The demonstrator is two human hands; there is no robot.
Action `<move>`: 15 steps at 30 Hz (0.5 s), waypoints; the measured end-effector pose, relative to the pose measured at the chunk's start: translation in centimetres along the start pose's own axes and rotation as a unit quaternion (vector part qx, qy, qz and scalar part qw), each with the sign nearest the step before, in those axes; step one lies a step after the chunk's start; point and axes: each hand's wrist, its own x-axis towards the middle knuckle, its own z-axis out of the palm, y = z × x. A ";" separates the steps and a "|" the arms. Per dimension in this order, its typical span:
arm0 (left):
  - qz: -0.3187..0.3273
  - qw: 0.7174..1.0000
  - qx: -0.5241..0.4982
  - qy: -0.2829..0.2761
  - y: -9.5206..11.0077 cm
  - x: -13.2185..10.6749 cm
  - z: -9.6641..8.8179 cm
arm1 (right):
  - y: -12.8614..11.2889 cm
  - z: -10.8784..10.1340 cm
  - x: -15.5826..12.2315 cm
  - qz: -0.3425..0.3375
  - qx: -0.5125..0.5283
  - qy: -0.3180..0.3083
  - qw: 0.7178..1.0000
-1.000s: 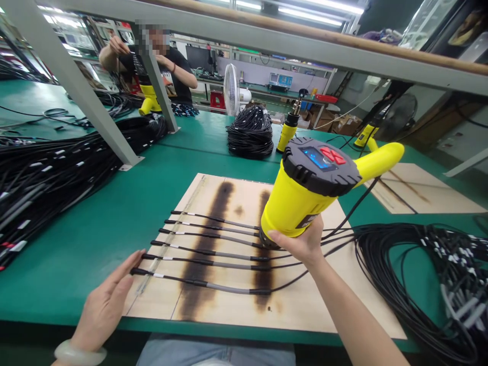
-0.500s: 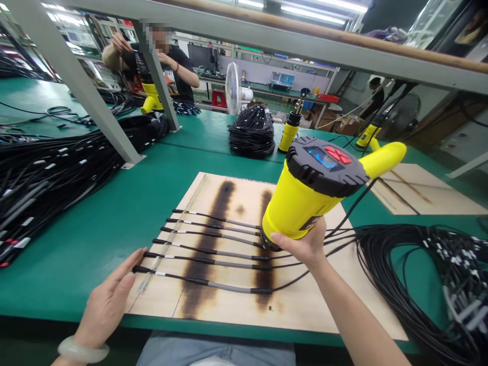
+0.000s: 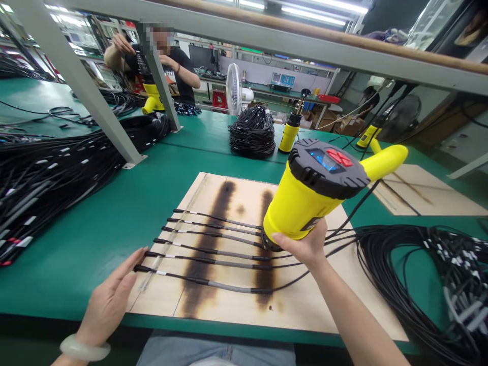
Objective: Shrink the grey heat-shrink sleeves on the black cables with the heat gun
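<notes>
My right hand [image 3: 305, 245] grips a yellow heat gun [image 3: 301, 203] with a dark grey end cap, a lit blue display and red buttons. Its nozzle end points down at the board and is partly hidden. Several black cables [image 3: 229, 263] with grey sleeve sections lie side by side across a scorched wooden board [image 3: 305, 310]. At the board's left edge, my left hand [image 3: 109, 300] rests with fingers stretched out, the fingertips beside the black ends of the two nearest cables. Whether they touch those ends I cannot tell.
Coiled cables [image 3: 385, 274] spread on the right, and a long cable bundle [image 3: 49, 173] lies on the left. A cable coil [image 3: 251, 133] and another heat gun [image 3: 288, 136] stand behind the board. Metal posts [image 3: 91, 96] rise at left. A co-worker [image 3: 183, 73] works across the table.
The whole view has shifted very slightly. Both hands, the heat gun and the cables keep the same places relative to the board.
</notes>
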 end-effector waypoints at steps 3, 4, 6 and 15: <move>-0.003 1.000 0.000 -0.002 0.1 -0.1 0.0 | -0.1 0.2 0.0 -0.004 -0.017 0.007 1.000; -0.003 1.000 0.002 -0.002 0.1 -0.1 -0.1 | -0.3 0.4 0.0 -0.003 -0.010 0.003 1.000; -0.003 1.000 0.004 -0.001 0.1 -0.2 -0.1 | -0.8 1.0 -0.1 0.001 0.025 -0.012 1.000; 0.007 1.000 -0.012 -0.005 0.1 -0.1 0.1 | -1.5 1.3 -1.6 0.032 0.063 -0.061 0.996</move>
